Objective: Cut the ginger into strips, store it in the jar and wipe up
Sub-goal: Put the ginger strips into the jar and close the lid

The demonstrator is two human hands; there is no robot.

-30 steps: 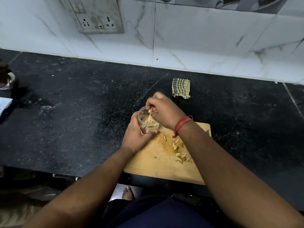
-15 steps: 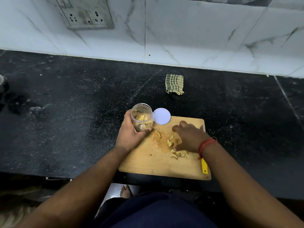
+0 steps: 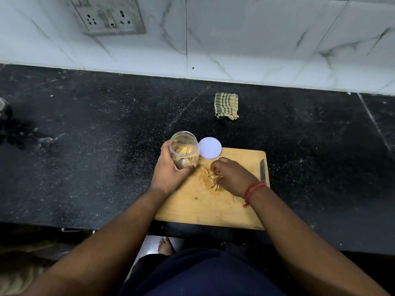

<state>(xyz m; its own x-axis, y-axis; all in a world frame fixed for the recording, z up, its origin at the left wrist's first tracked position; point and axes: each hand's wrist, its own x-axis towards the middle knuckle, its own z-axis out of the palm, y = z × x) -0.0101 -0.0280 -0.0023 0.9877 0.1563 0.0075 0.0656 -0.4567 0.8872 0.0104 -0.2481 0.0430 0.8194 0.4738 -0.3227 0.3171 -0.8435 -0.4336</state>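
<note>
The left hand gripped a clear plastic jar, fingers and thumb curled round its lower body, at the far left corner of the wooden cutting board. The jar stood open at the mouth and tipped slightly toward the person, with a layer of yellow ginger strips inside it. Just beside the jar, on the board's far edge, lay the jar's white lid, flat, partly over the board and partly over the counter.

The right hand rested on the middle of the board with its fingers curled down over a small scatter of ginger strips; the fingertips pinched at the pieces, though how many they held could not be told. A few loose strips lay just nearer the person than the fingers, on a patch of the board stained yellow-brown, and one small scrap lay apart toward the board's near side. A red thread band circled the right wrist.

A knife lay along the board's right edge, its blade pointing away from the person and its handle hidden behind the wrist.

The board sat at the near edge of the black speckled countertop. Beyond the board's far edge, well apart from it, a folded green checked cloth lay on the counter. Behind that rose a white marble-patterned wall, with a switch and socket plate far to the board's left.
</note>
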